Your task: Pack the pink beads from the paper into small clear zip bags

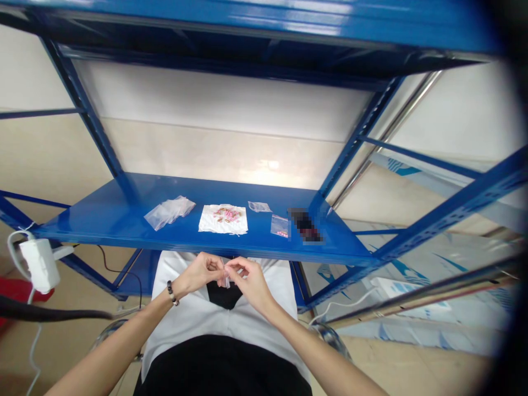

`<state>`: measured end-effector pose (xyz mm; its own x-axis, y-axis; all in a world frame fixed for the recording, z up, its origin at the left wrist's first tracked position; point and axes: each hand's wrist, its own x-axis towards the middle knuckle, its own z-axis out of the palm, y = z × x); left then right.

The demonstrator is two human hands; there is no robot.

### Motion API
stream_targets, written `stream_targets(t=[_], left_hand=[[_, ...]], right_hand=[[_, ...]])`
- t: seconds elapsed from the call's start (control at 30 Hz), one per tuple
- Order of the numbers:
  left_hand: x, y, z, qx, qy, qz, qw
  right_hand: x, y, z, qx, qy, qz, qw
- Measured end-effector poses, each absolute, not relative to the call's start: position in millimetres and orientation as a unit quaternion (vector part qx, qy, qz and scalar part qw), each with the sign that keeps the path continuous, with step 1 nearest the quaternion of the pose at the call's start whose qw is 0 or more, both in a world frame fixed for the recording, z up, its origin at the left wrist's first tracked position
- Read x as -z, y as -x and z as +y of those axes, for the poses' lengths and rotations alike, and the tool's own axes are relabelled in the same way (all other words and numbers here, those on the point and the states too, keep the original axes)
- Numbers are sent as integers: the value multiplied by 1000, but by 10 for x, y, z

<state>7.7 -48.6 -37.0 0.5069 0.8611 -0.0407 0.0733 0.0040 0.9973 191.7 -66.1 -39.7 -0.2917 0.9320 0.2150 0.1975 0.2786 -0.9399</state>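
Note:
Just in front of the shelf edge, above my lap, both hands meet at a small clear plastic bag. My left hand, with a beaded bracelet at the wrist, pinches one side of it. The fingers of my right hand are closed at its other side; what else they may hold is too small to tell. Beyond the hands, a white cloth carries a heap of small pink and gold pieces. A fan of clear plastic bags lies to its left.
Right of the cloth lie a small bag, another bag with pink pieces inside, and a dark blurred object. The blue shelf has uprights at both sides and an upper shelf overhead. A white power strip hangs at left.

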Motion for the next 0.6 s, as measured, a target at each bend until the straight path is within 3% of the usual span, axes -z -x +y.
stream_targets(t=[0.23, 0.6], left_hand=[[422, -112, -453, -293, -688, 418, 515], [396, -67, -453, -302, -674, 344, 580]], right_hand=[[472, -1942, -546, -441, 416, -680, 413], [381, -2022, -544, -385, 427, -712, 403]])
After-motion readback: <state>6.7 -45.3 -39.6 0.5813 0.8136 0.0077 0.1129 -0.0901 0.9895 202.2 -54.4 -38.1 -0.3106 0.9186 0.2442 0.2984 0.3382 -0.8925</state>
